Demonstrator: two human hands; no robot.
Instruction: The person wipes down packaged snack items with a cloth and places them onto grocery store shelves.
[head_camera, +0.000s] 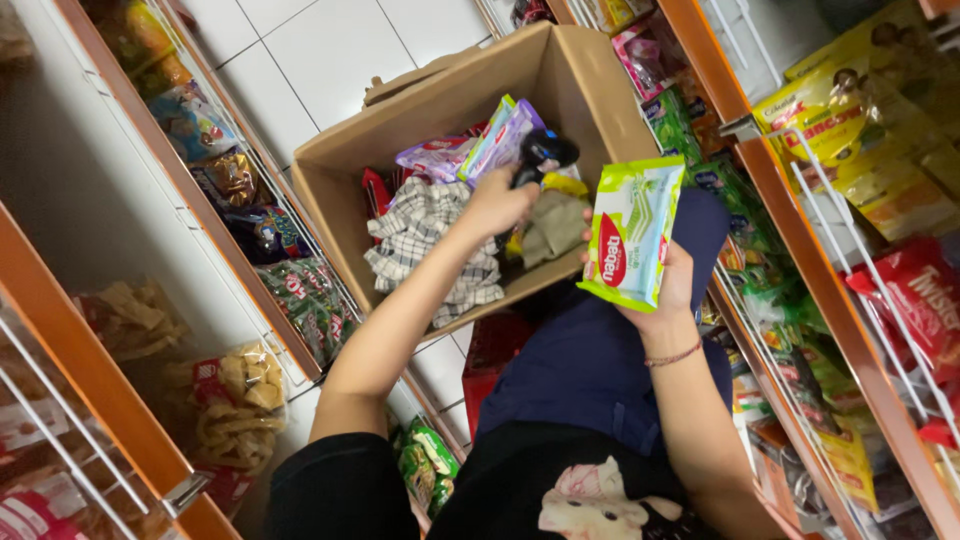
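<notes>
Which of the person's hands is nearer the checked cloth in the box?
Left. The left hand, holding a black scanner, is just above the checked cloth; the right hand holds a green packet outside the cardboard box.

Snack-filled shelves (240, 215) are crowding the left, and more shelves (850, 250) the right, leaving a narrow aisle. A packed cardboard box (590, 70) is blocking it ahead; white floor tiles (300, 50) are lying open at far left.

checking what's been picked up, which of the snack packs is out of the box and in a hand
The green and white snack pack, held up in the right hand beside the cardboard box; the purple packs lie inside it.
</notes>
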